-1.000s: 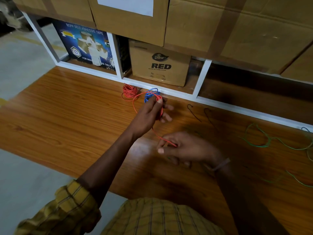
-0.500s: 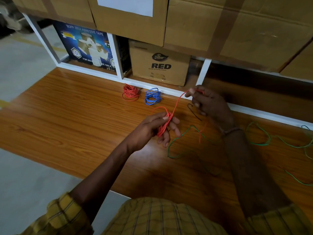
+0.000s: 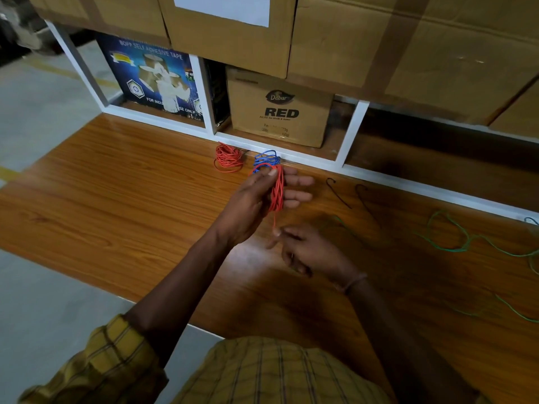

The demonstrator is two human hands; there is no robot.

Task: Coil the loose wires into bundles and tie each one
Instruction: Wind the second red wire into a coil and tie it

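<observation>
We are near the end of winding a red wire coil [image 3: 276,191], held just above the middle of the frame. Our left hand [image 3: 256,199] carries it: the loops sit around the extended fingers, with the thumb pressing them from the near side. A short red tail hangs from the coil down to our right hand [image 3: 303,249], whose fingertips seem to pinch its end, though the contact is too small to be sure. We judge that little wire remains, so the next move calls for wrapping that tail tightly across the loops and tucking it to tie the bundle.

The wire is thin, smooth and springy, so the loops would spread if the thumb eased off. Behind the coil, against the white shelf frame [image 3: 315,161], lie a finished red bundle [image 3: 229,158] and a blue bundle [image 3: 267,158]. Loose green wire [image 3: 449,243] straggles at the right on the glossy wood-grain tabletop [image 3: 116,199], beside two dark hooked wire pieces [image 3: 341,193].
</observation>
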